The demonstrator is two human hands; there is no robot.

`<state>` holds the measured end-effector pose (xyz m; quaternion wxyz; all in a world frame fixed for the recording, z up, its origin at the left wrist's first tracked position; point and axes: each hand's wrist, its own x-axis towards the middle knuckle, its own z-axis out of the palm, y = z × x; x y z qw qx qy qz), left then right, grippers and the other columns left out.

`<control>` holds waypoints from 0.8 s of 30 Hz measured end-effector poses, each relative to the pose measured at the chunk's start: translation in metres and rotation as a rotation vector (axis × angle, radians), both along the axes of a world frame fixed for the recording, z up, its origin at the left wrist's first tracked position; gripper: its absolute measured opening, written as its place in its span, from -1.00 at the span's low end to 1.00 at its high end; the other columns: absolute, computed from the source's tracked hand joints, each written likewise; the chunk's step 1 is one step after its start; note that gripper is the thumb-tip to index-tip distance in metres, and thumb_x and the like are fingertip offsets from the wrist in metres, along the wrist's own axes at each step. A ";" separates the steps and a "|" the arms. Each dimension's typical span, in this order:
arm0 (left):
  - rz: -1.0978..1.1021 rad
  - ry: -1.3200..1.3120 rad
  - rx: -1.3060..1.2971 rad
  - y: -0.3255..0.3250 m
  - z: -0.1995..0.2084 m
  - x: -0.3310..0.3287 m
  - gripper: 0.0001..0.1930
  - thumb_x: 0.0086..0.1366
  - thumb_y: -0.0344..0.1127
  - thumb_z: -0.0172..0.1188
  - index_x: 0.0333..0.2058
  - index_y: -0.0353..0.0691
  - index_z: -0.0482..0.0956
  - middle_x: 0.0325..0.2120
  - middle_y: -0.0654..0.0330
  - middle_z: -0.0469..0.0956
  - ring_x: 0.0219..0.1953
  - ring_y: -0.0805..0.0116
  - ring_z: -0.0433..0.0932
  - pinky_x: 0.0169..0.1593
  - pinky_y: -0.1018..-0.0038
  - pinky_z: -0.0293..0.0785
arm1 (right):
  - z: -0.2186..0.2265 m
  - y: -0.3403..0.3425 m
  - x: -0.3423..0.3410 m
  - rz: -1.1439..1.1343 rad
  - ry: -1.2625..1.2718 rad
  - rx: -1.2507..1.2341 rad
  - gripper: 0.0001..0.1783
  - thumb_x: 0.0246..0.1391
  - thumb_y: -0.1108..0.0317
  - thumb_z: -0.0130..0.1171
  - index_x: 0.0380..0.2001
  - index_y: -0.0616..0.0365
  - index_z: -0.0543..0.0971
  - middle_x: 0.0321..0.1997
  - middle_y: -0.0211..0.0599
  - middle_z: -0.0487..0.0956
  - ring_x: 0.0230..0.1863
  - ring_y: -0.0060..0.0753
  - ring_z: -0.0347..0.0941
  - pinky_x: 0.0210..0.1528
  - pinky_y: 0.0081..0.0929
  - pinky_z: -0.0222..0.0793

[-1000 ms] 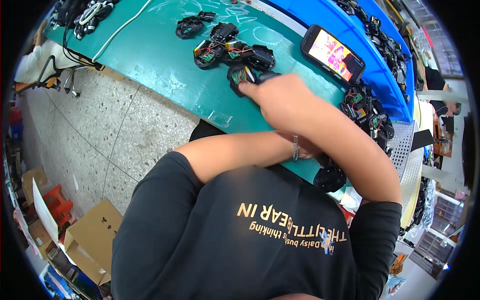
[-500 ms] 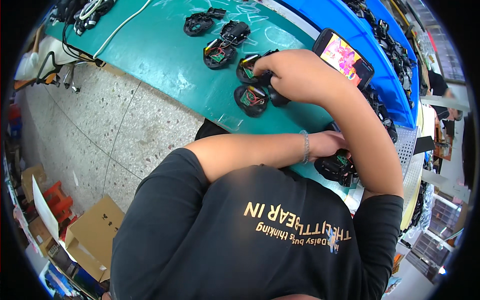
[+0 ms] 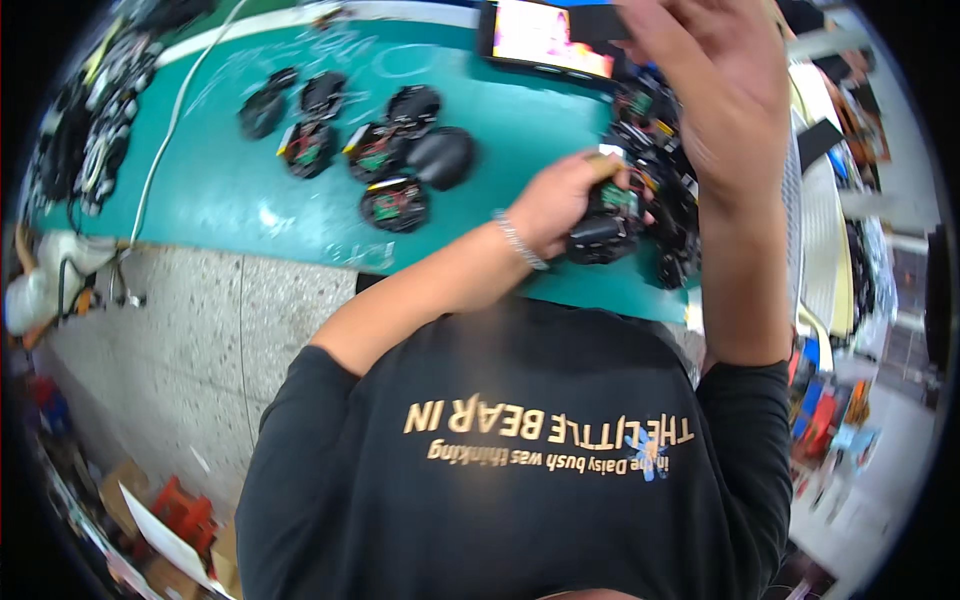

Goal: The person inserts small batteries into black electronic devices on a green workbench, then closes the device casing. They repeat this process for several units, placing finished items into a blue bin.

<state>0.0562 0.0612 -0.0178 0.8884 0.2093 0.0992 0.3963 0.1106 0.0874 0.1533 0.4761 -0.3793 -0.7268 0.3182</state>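
Pinching 1 opened black casing (image 3: 600, 240) in left hand (image 3: 562, 203) just beside the dark heap (image 3: 680, 225) on the counter (image 3: 520, 125), green board (image 3: 616, 197) upward, probably for protection, with right hand (image 3: 738, 105) raised, grip impossible to tell.

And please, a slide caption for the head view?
Left hand holds a black plastic housing with green circuit board over a green tabletop.

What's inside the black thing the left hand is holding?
In the black thing there's a green circuit board. The left hand covers part of it, so what's behind the fingers or under the board can't be seen.
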 end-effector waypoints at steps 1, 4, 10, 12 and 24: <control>0.002 0.041 0.029 -0.002 0.011 -0.003 -0.70 0.39 -0.18 -0.13 -0.43 -0.29 0.36 -0.27 -0.04 0.49 -0.27 0.11 0.58 -0.25 0.35 0.57 | -0.017 -0.013 0.027 -0.142 0.171 0.097 -0.69 0.16 0.43 0.04 -0.03 0.27 0.41 -0.34 -0.32 0.53 -0.33 -0.62 0.43 -0.34 -0.64 0.34; 0.125 0.233 0.140 -0.012 0.035 -0.017 -0.71 0.40 -0.18 -0.15 -0.40 -0.27 0.33 -0.27 -0.03 0.49 -0.25 0.17 0.57 -0.24 0.36 0.56 | -0.055 -0.042 0.076 -0.073 0.372 0.039 -0.70 0.04 0.61 0.11 -0.12 0.28 0.39 -0.36 -0.35 0.51 -0.33 -0.65 0.41 -0.27 -0.72 0.32; 0.234 0.482 0.305 -0.045 0.054 -0.018 -0.82 0.39 -0.33 -0.15 -0.23 -0.28 0.38 -0.40 0.34 0.40 -0.34 0.64 0.32 -0.20 0.65 0.31 | -0.096 -0.078 0.069 -0.069 0.513 -0.048 -0.68 -0.05 0.72 0.13 -0.19 0.31 0.35 -0.34 -0.29 0.47 -0.32 -0.61 0.41 -0.26 -0.66 0.36; 0.292 0.477 0.420 -0.052 0.049 -0.016 -0.83 0.38 -0.35 -0.17 -0.20 -0.27 0.38 -0.39 0.35 0.37 -0.35 0.63 0.28 -0.22 0.65 0.29 | -0.102 -0.079 0.073 -0.053 0.427 0.025 -0.67 -0.05 0.72 0.14 -0.19 0.32 0.34 -0.36 -0.29 0.46 -0.34 -0.60 0.40 -0.29 -0.65 0.36; 0.452 0.595 0.804 -0.051 0.045 -0.011 -0.85 0.32 -0.43 -0.10 -0.20 -0.38 0.37 -0.31 0.12 0.35 -0.34 0.39 0.35 -0.22 0.53 0.34 | -0.116 -0.078 0.083 -0.034 0.330 0.272 -0.61 -0.12 0.72 0.21 -0.20 0.34 0.32 -0.30 -0.19 0.47 -0.36 -0.59 0.38 -0.38 -0.68 0.30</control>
